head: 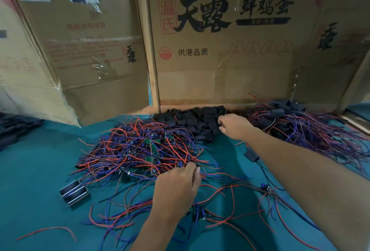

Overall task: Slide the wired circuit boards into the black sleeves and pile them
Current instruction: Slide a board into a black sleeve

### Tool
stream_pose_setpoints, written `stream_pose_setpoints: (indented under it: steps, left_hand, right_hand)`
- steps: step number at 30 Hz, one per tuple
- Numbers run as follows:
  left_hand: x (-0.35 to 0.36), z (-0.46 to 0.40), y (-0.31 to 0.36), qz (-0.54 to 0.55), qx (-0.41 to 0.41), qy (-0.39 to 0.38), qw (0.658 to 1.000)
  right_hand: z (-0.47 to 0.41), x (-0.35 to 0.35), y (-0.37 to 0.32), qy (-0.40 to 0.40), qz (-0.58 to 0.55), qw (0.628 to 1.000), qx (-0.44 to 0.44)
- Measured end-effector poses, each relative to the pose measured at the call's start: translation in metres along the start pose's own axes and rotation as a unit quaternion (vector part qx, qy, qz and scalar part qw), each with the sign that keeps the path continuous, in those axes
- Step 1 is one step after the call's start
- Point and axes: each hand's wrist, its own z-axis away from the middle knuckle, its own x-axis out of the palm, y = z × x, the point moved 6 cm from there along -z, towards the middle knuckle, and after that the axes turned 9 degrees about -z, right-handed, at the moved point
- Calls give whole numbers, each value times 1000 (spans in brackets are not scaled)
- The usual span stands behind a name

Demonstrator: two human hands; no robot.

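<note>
Both hands are out at once over the teal cloth point(40, 170). The left hand point(176, 188) dips into the near edge of the tangle of wired circuit boards point(140, 150), fingers curled in a pinch on what looks like one board or its red and blue leads; exactly which, I cannot tell. The right hand point(234, 126) reaches just right of that tangle to the heap of black sleeves point(196, 122), fingertips bent onto the sleeves, though whether it has one gripped is not clear.

To do this well, I'd say lift one board free so its wires don't drag the neighbours, and take a single sleeve, open end facing the board.

The finished pile point(300, 126) sits farther right of the tangle, behind the right forearm.

Behind the tangle, the cardboard box point(220, 60) reads 天露, 鲜鸡蛋, 温氏 in a red stamp, and 供港品质.
</note>
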Motion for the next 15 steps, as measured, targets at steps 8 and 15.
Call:
stream_pose_setpoints:
  steps: [8, 15]
  left_hand:
    - [4, 1, -5, 6, -16, -4, 1000]
    - [1, 1, -4, 40, -25, 17, 999]
  right_hand:
    - [-1, 42, -26, -65, -40, 995, 64]
    - [33, 13, -22, -11, -92, 990, 106]
